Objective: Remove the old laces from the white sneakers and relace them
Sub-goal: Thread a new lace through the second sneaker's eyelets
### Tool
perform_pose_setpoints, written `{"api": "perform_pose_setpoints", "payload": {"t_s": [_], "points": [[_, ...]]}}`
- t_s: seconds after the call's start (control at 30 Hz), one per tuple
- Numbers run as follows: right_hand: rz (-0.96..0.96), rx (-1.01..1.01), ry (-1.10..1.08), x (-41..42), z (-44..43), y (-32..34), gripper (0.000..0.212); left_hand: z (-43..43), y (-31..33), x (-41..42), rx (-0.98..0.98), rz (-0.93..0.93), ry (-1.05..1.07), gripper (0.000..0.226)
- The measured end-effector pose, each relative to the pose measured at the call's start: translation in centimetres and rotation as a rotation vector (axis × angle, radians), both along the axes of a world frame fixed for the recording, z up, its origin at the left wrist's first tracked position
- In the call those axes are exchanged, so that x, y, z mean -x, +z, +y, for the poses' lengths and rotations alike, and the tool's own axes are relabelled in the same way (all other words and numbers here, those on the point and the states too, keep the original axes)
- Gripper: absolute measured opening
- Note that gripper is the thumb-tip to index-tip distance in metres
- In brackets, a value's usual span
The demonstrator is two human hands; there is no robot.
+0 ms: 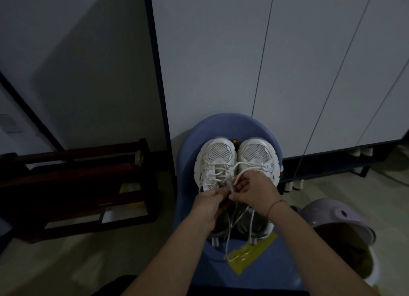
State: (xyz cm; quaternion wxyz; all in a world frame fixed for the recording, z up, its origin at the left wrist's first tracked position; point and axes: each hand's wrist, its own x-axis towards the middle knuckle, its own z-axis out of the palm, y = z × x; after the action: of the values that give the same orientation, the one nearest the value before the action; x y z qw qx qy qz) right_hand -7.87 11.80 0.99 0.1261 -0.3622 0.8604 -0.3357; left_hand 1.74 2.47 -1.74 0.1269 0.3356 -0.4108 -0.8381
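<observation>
Your left hand [210, 203] has its fingers curled, pinching the white lace [230, 186] over the left sneaker [212, 160]. Your right hand [254, 191] meets it fingertip to fingertip, also pinching lace, with a red thread [275, 203] round the wrist. Beneath them the two white sneakers stand side by side, toes pointing away from you, the right sneaker [259, 154] touching the left. Loose lace ends trail toward you over a yellow strip [252, 252]. All this rests on a blue chair [221, 127], with a dark wooden rack [77, 185] to the left and a pale bin [338, 216] to the right
</observation>
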Motion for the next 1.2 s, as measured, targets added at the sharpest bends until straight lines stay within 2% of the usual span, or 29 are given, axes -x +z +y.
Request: {"api": "perform_pose_setpoints", "payload": {"t_s": [0.13,0.23,0.3,0.37,0.4,0.5,0.63,0.77,0.87,0.9,0.97,1.03,1.07,1.13,1.2], "points": [[-0.03,0.04,-0.018,0.1,0.5,-0.1,0.022,-0.2,-0.2,-0.6,0.162,-0.02,-0.071,0.013],[-0.015,0.067,-0.051,0.0,0.6,0.0,0.018,-1.3,-0.4,-2.0,0.535,-0.201,-0.224,0.015],[-0.041,0.099,-0.066,0.0,0.6,-0.1,0.022,-2.5,0.2,-3.4,0.71,-0.302,-0.421,0.016],[-0.027,0.096,-0.052,0.0,0.5,-0.3,0.026,-3.4,0.9,-4.3,0.704,-0.323,-0.547,0.01],[-0.003,0.082,-0.036,-0.1,0.4,-0.4,0.025,-3.6,1.2,-4.4,0.696,-0.309,-0.53,0.007],[0.015,0.088,-0.012,-0.2,0.4,-0.4,0.03,-3.1,1.4,-3.6,0.621,-0.208,-0.375,0.006],[-0.014,0.118,0.007,-0.2,0.7,-0.1,0.026,-0.6,1.2,-1.4,0.358,-0.106,-0.181,0.017],[-0.027,0.114,0.021,0.1,0.9,-0.3,0.027,0.1,0.9,-0.2,0.369,-0.098,-0.062,0.011],[-0.044,0.121,0.008,0.3,0.8,-0.5,0.027,-0.5,1.0,-0.5,0.493,-0.139,-0.168,0.012],[-0.044,0.122,0.002,0.3,0.7,-0.6,0.026,-1.1,0.9,-0.9,0.601,-0.184,-0.271,0.018],[-0.024,0.113,-0.011,0.4,0.6,-0.7,0.023,-2.3,1.2,-2.1,0.779,-0.312,-0.61,0.022],[-0.005,0.105,-0.016,0.3,0.5,-0.7,0.018,-3.1,1.5,-3.3,0.697,-0.364,-0.841,0.016],[-0.005,0.108,-0.015,0.3,0.5,-0.6,0.018,-3.2,1.6,-3.5,0.635,-0.356,-0.828,0.013],[0.001,0.106,-0.011,0.3,0.5,-0.5,0.018,-3.0,1.6,-3.5,0.576,-0.303,-0.669,0.008],[0.024,0.09,-0.007,0.3,0.5,-0.5,0.014,-2.1,1.6,-2.8,0.442,-0.232,-0.51,0.016]]}}
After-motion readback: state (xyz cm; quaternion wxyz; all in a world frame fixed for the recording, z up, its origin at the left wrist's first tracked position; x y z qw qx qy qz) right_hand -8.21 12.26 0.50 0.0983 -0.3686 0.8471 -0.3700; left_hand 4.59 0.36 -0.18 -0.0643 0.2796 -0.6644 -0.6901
